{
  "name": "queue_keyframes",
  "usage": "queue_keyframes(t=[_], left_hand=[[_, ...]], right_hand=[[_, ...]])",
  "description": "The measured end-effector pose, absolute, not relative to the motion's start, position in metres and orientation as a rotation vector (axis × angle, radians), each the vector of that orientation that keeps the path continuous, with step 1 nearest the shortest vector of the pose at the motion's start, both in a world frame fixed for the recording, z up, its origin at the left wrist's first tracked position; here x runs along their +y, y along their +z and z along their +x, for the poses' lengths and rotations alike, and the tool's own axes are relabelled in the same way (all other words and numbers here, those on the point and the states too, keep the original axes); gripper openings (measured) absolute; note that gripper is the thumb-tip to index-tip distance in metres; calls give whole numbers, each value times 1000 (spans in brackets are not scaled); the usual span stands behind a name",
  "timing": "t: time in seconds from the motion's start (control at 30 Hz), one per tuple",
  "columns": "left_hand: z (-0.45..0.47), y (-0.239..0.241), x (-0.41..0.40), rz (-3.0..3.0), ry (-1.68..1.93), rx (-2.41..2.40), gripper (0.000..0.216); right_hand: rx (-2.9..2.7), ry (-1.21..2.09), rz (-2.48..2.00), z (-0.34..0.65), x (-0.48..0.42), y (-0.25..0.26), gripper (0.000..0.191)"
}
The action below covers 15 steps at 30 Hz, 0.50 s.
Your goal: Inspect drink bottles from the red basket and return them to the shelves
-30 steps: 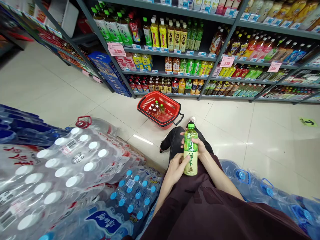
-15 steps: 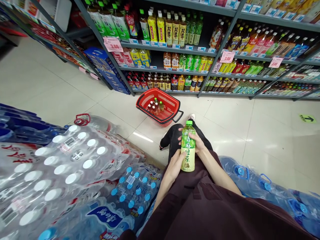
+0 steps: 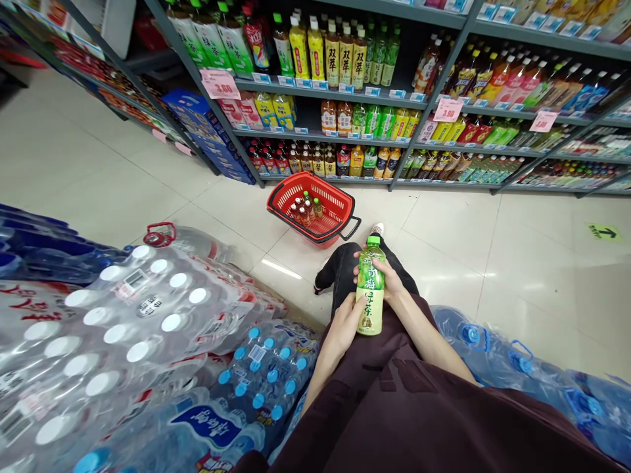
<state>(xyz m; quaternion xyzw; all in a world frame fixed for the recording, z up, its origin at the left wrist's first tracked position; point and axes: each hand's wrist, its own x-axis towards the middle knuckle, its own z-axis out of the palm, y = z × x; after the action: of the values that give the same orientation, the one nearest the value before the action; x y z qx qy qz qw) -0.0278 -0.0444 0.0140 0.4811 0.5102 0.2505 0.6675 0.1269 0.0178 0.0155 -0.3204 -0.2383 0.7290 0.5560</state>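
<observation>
A green tea bottle (image 3: 372, 289) with a bright green cap stands nearly upright above my lap, its label facing me. My left hand (image 3: 346, 320) grips its lower left side, thumb on the label. From the right, my right hand (image 3: 389, 279) wraps round the upper part, with some fingertips showing past the left edge. Beyond my feet, a red shopping basket (image 3: 315, 207) rests on the floor, holding several small bottles with white or green caps.
Shelves of drinks (image 3: 320, 135) with price tags run across the far side. Shrink-wrapped water packs (image 3: 148, 315) are piled on my left. Large blue water jugs (image 3: 522, 361) lie to my right. A green arrow sticker (image 3: 605, 232) marks the tiled floor.
Both hands keep their hold on the green tea bottle, which has turned and tilted very slightly. The view has shifted a little; the basket stays in place.
</observation>
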Motion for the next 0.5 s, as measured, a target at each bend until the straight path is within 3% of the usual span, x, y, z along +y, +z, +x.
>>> queue_keyframes(t=[0.5], left_hand=[[-26,20,-44,1138,565,1189,50]], right_hand=[[-519,1719,-735,126,18,17,46]])
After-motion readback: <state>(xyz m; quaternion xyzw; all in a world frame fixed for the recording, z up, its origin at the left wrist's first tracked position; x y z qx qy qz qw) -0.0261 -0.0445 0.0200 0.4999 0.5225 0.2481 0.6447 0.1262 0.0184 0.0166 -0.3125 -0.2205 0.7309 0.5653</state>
